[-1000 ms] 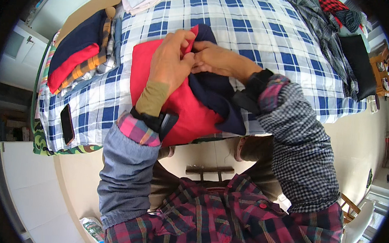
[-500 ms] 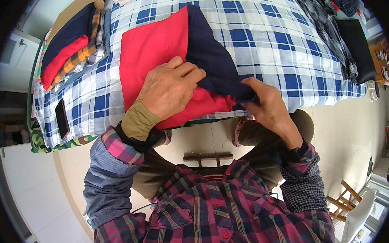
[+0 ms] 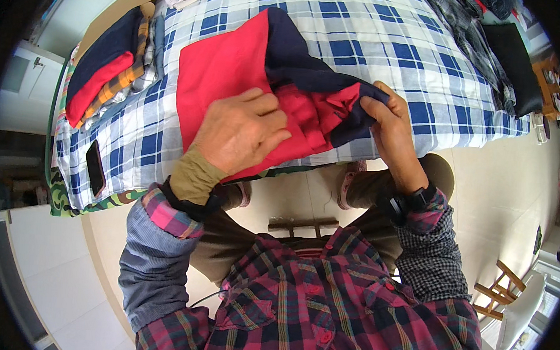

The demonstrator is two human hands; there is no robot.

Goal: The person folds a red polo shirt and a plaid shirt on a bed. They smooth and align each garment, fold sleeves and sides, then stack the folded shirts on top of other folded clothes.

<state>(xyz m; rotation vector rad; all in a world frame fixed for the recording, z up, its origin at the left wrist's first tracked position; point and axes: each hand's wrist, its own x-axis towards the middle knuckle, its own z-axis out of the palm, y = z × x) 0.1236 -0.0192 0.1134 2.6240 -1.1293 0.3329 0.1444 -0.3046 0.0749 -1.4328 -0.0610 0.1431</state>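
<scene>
A red and navy garment (image 3: 226,62) is spread near the bed's front edge, red on the left and navy on the right. My left hand (image 3: 241,131) rests over the red part with curled fingers and the thumb apart; what they hold, if anything, is hidden. My right hand (image 3: 389,121) pinches the navy edge between thumb and fingers, lifting the right side. Beneath that raised edge, crumpled red cloth shows inside the fold.
Folded clothes in navy, red and orange check lie in a stack (image 3: 110,71) at the left. In front of it is a dark phone (image 3: 95,169). A grey plaid garment (image 3: 471,42) and a black cushion-like item (image 3: 514,67) lie far right. A wooden stool (image 3: 500,291) stands on the floor.
My right hand has moved up and right with the navy edge, spreading the fold and exposing crumpled red cloth. My left hand has shifted slightly, its thumb now apart.
</scene>
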